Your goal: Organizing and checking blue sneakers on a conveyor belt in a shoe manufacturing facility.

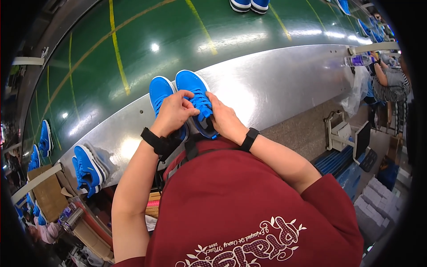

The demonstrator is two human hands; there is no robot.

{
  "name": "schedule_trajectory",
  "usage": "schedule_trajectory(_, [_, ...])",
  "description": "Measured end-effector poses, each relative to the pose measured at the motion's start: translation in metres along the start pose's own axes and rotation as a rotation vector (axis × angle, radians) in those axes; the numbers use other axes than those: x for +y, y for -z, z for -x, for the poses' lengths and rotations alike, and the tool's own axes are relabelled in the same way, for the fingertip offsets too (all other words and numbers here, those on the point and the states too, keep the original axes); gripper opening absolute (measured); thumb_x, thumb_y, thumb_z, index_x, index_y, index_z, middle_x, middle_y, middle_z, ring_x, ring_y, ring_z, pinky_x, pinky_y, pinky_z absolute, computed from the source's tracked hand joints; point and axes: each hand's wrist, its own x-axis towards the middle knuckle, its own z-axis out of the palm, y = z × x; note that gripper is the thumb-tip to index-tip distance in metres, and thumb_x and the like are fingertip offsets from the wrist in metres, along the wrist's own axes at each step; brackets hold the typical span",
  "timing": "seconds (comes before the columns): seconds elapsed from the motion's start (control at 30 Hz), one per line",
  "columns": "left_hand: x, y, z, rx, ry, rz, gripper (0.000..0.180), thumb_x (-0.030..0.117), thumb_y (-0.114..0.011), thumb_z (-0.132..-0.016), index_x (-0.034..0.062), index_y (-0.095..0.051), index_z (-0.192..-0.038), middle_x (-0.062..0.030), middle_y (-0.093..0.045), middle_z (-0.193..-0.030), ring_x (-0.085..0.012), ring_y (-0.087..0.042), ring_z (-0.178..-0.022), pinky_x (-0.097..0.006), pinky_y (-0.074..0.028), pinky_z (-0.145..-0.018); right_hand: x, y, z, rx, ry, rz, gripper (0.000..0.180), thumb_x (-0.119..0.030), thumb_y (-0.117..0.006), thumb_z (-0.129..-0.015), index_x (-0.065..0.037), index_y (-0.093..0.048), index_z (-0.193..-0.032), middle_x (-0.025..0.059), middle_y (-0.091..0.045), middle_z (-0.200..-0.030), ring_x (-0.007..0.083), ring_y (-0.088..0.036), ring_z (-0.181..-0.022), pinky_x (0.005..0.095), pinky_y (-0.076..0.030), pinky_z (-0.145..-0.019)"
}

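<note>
A pair of blue sneakers with white soles stands on the metal ledge in front of me, toes pointing away. Over the right sneaker (191, 82) my left hand (172, 112) is closed, thumb and forefinger pinched at its blue laces (203, 103). My right hand (226, 119) wraps the outer side of that same sneaker near its collar, fingertips partly hidden. Beside it, the left sneaker (159, 89) shows its toe; my left hand and wrist cover much of the rest. Both wrists wear black bands.
The shiny metal ledge (275, 75) borders a green conveyor belt (147, 40) with yellow lines. More blue sneakers (89, 167) stand at the ledge's left end; another pair (249, 5) is on the belt. At right are a plastic bottle (359, 60) and a person in stripes (393, 82).
</note>
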Motion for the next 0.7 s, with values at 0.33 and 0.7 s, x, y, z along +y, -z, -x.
schedule_trajectory(0.33, [-0.012, 0.024, -0.004, -0.276, 0.048, 0.297, 0.040, 0.005, -0.067, -0.083, -0.0029, -0.051, -0.118, -0.0037, -0.060, -0.081, -0.0102, -0.057, -0.073, -0.023, -0.045, -0.068, 0.007, -0.005, 0.000, 0.023, 0.046, -0.010, 0.061, 0.005, -0.053, -0.079, 0.003, -0.030, -0.136, 0.0291, -0.054, -0.118, 0.0436, -0.056, -0.103, 0.0463, -0.046, -0.087])
schedule_trajectory(0.7, [-0.008, -0.023, 0.056, 0.242, -0.421, -0.665, 0.039, 0.007, -0.058, -0.082, 0.0031, -0.056, -0.121, -0.0141, -0.056, -0.115, -0.0318, -0.054, -0.104, -0.042, -0.039, -0.092, -0.001, -0.003, 0.001, 0.018, 0.016, 0.019, 0.061, 0.008, -0.050, -0.075, 0.010, -0.029, -0.133, 0.0301, -0.052, -0.117, 0.0459, -0.058, -0.094, 0.0481, -0.048, -0.081])
